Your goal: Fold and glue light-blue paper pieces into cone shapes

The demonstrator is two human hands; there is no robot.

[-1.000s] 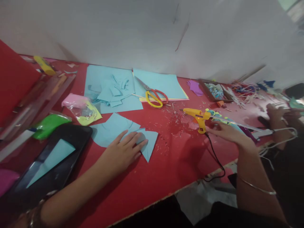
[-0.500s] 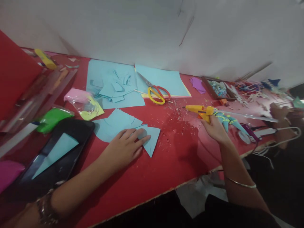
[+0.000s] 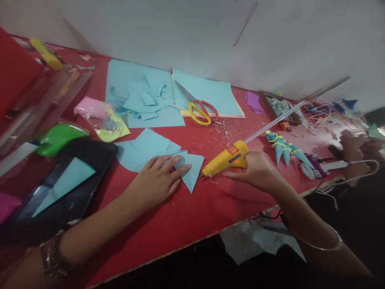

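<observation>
Aiming, apparently, my right hand grips the glue gun beside folded blue paper my splayed left hand must steady.

We could read no words, brands or numbers anywhere. On the yellow glue gun we made out a small dark label, but it was too blurred to read.

Right hand swings glue gun leftward; nozzle now dips just beside paper. Glue stick slants toward wall. Cones now in fuller view.
</observation>
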